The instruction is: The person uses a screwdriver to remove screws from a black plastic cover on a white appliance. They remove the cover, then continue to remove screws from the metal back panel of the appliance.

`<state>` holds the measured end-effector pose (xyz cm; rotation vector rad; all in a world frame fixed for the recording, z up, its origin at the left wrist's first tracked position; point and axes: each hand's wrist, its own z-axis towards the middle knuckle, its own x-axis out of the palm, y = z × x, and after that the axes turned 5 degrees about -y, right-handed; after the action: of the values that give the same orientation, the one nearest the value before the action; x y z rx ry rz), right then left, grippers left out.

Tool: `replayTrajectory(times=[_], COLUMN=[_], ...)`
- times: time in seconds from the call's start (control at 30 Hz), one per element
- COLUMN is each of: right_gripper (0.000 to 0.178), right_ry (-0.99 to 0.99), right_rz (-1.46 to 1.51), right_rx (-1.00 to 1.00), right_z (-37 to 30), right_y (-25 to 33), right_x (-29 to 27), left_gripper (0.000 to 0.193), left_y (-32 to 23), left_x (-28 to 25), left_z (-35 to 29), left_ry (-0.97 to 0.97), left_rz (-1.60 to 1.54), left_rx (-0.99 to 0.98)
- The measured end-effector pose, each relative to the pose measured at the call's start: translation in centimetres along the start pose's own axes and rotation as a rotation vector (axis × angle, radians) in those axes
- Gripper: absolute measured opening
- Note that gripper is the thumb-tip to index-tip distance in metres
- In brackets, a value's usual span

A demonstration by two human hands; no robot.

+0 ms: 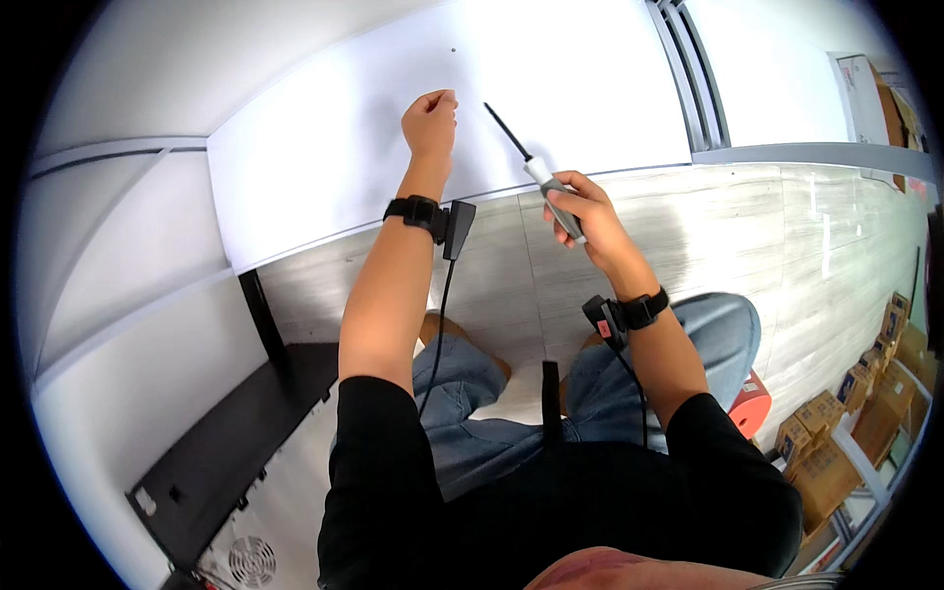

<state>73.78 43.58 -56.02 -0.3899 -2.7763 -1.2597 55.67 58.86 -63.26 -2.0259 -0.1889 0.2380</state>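
Over the white tabletop (324,147) I hold my left hand (431,122) closed, its fingertips pressed together. Whatever they may pinch is too small or hidden to make out. My right hand (582,208) grips a screwdriver (539,169) by its grey-and-white handle. The screwdriver's dark shaft slants up and left, its tip to the right of my left hand and apart from it. A tiny dark spot (453,49), perhaps a screw or a hole, shows on the tabletop beyond my left hand.
Black cabled devices (458,230) are strapped to both my wrists. A grey metal frame (688,79) borders the tabletop at right. Cardboard boxes (824,472) and a red roll (750,405) stand at lower right. A long black panel (236,442) lies at lower left.
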Motion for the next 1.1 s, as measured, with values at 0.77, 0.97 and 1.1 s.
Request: replayTrajectory(times=[0.77,0.97,1.1], right_gripper=[0.025,0.025,0.025], right_ry=[-0.177,-0.158,-0.074], right_rz=[0.175,0.16,0.148], right_rx=[0.001,0.001,0.012], right_z=[4.7,4.3,3.5], right_y=[-6.0,-5.5,-4.4], right_x=[0.8,1.0,0.9], left_gripper=[0.008,0.016,0.022], left_y=[4.6,5.0,4.8], left_x=[4.4,3.7,1.4], left_z=[10.5,10.8,9.2], left_ry=[-0.189,-0.183,-0.13], left_rz=[0.778,0.739,0.626], left_rx=[0.651,0.657,0.448])
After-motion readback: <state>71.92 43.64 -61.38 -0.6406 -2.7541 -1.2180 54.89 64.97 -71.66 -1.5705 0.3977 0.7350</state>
